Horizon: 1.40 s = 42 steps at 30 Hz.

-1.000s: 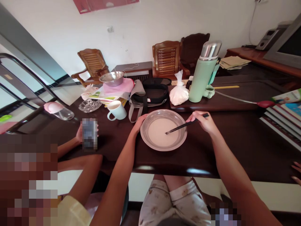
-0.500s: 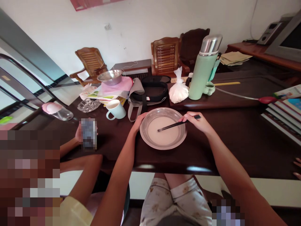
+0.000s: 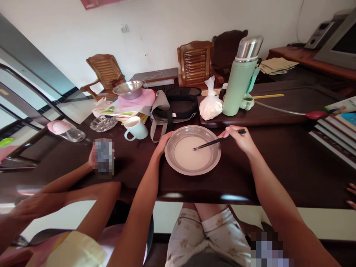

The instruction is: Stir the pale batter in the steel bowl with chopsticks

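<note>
A wide metal bowl point(image 3: 170, 157) stands on the dark table in front of me, holding a milky white liquid point(image 3: 189, 159). My left hand point(image 3: 164, 144) is closed on the bowl's left rim, its fingers partly hidden behind the edge. Black chopsticks point(image 3: 213, 141) are gripped in my right hand point(image 3: 238, 137), which hovers at the bowl's right rim. Their tips reach down to the liquid near the middle. Just beyond the bowl lie a black and grey bag point(image 3: 179, 107) and a knotted plastic bag of white powder point(image 3: 210, 107).
A green thermos point(image 3: 239, 89) towers at the back right, and books point(image 3: 338, 141) are stacked at the right edge. Left of the bowl are a mug point(image 3: 137, 128), a glass ashtray point(image 3: 103, 124) and another person's hand with a phone point(image 3: 103, 155). Another hand point(image 3: 352, 194) shows at far right.
My right hand and the chopsticks have shifted right, drawing the tips slightly right and away from me through the liquid. My left hand stays at the rim.
</note>
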Each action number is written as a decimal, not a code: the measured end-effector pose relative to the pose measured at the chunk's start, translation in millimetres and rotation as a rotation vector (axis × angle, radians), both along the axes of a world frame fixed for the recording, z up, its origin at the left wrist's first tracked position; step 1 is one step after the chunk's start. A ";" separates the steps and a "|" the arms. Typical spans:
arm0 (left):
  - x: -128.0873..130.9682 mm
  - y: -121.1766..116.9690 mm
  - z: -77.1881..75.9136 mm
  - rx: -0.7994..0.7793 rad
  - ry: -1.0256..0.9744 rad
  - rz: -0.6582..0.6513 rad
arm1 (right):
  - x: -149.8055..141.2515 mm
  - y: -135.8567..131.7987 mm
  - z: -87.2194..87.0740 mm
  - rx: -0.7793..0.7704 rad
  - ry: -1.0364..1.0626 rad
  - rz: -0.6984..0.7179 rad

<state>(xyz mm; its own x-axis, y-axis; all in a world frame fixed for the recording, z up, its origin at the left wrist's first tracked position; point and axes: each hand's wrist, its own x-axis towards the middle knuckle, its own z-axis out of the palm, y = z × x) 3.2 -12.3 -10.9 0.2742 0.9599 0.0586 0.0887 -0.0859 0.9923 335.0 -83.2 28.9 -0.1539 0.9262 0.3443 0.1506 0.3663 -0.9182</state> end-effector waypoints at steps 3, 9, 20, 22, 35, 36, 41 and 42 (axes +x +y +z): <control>-0.2 0.2 -0.2 -0.018 -0.011 0.005 | -0.1 -0.1 -0.8 -0.023 0.006 0.039; 0.4 0.0 -0.6 -0.019 -0.006 0.010 | -2.2 -0.4 -1.0 -0.025 -0.063 0.021; 2.5 -1.1 1.8 -0.022 0.042 0.031 | -8.7 -5.6 2.4 -0.029 -0.003 -0.032; 2.5 -0.5 2.0 -0.012 0.051 0.034 | -5.9 -4.9 2.0 -0.016 0.065 -0.087; 2.2 -0.4 0.7 -0.038 0.007 0.024 | -6.0 -5.2 1.5 -0.063 0.123 -0.045; 2.0 0.0 -0.1 -0.043 0.004 0.021 | -7.0 -5.6 1.6 -0.074 0.109 -0.015; 2.2 0.5 -2.0 -0.041 -0.016 0.010 | -11.1 -8.0 3.8 -0.043 0.017 0.031; 2.3 0.2 -1.6 -0.040 -0.019 0.013 | -9.7 -7.5 3.6 -0.038 0.043 0.006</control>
<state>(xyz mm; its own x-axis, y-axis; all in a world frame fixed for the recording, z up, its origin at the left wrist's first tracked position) 5.5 -12.1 -12.5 0.2609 0.9650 0.0254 0.0710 -0.0454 0.9964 325.4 -90.6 32.4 -0.1457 0.9377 0.3153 0.1085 0.3319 -0.9370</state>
